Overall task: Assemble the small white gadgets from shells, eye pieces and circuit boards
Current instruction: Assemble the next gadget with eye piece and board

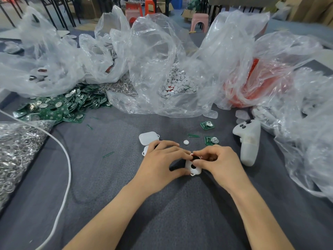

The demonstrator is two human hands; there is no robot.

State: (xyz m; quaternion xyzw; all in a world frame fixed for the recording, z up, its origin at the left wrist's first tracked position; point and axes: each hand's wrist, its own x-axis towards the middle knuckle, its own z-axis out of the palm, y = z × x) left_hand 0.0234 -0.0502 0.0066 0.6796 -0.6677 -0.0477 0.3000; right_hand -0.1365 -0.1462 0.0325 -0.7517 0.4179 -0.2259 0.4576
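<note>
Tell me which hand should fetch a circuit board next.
Right. The nearest loose circuit board lies just beyond the right hand, on its side. That hand pinches the eye piece at the white shell, so it must let go first. The left hand holds the shell and would have to reach across.

Two bare hands are showing: the left hand (160, 159) and the right hand (218, 163). The left forearm (111, 210) and the right forearm (257, 213) are running uncovered from the wrist to the lower frame edge. The fingers are appearing slender. Nail detail is reading too small to judge.
</note>
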